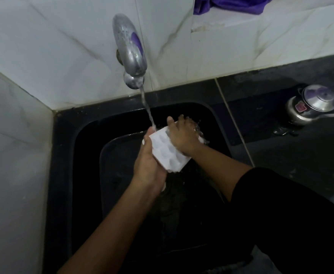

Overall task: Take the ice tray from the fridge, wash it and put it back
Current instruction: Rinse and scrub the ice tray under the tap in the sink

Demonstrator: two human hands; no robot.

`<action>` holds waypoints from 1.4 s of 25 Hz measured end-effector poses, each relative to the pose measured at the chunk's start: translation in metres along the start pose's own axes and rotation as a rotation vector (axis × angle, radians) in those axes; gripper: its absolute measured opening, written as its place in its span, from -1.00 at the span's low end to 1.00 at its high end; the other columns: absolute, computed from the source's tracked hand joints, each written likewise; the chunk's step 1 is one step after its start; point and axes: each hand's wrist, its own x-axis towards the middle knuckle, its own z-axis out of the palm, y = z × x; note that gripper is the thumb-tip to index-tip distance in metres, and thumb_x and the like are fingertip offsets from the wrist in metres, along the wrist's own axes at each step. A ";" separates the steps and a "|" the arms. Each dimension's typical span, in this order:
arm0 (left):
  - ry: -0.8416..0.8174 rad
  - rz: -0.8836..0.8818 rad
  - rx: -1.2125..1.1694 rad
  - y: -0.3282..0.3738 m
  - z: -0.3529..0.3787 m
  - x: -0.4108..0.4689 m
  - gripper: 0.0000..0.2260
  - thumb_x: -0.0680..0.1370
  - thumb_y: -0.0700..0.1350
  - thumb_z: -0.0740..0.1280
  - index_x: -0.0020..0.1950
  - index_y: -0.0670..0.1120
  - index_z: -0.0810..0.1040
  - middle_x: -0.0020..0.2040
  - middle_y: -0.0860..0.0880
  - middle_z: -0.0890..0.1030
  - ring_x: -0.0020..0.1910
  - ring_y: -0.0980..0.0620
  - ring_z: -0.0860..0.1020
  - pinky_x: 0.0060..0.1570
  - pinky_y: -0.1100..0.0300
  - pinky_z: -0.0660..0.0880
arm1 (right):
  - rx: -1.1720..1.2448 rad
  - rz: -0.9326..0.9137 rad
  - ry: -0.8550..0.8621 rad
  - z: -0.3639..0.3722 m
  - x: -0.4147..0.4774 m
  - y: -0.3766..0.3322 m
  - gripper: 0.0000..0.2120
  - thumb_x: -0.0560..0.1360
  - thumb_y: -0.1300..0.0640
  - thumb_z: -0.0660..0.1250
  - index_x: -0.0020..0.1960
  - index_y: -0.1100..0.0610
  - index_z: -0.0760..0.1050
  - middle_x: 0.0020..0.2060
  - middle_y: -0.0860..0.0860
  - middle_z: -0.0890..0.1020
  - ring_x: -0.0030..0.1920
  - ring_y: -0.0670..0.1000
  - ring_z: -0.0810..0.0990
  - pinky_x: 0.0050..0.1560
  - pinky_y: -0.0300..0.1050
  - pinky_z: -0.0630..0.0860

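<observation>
A white ice tray [167, 153] with rounded cells is held tilted over the black sink [87, 135]. My left hand [149, 163] grips its left long edge from below, thumb up along the side. My right hand [181, 135] lies over the tray's far end, its fingers hidden in splashing water. A stream of water runs from the metal tap [131, 54] down onto the tray's upper left corner. The tray's far end is hidden under my right hand.
White marble-look tiles [63, 46] line the back and left walls. A steel lidded pot [312, 106] stands on the wet dark counter [300, 155] at right. A purple cloth [231, 4] lies on the ledge above.
</observation>
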 end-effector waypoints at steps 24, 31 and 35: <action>0.149 0.342 0.233 0.024 -0.027 -0.046 -0.59 0.75 0.18 0.07 0.41 0.08 0.60 0.20 0.04 0.75 0.17 0.04 0.72 0.14 0.03 0.66 | 0.473 0.144 -0.122 -0.028 -0.018 -0.025 -0.26 0.56 -0.40 0.24 0.46 0.16 0.44 0.42 0.16 0.51 0.39 0.25 0.50 0.42 0.09 0.42; 0.521 0.329 0.034 0.021 -0.050 -0.053 -0.54 0.77 0.17 0.04 0.05 0.01 0.68 -0.18 0.03 0.77 -0.14 0.02 0.72 -0.16 0.13 0.65 | 1.196 0.004 0.051 -0.041 -0.060 -0.044 -0.81 0.49 0.26 0.48 -0.20 0.17 0.48 -0.20 0.13 0.59 -0.17 0.11 0.58 -0.15 -0.02 0.52; 0.341 0.046 -0.273 0.033 -0.072 -0.045 -0.70 0.74 -0.04 0.11 0.13 -0.17 0.58 0.24 -0.26 0.64 0.17 -0.29 0.62 0.12 -0.24 0.57 | 1.020 -0.254 -0.027 -0.047 -0.078 -0.019 -0.81 0.58 0.29 0.38 0.12 0.06 0.64 0.10 0.04 0.67 0.04 -0.06 0.64 0.06 -0.23 0.56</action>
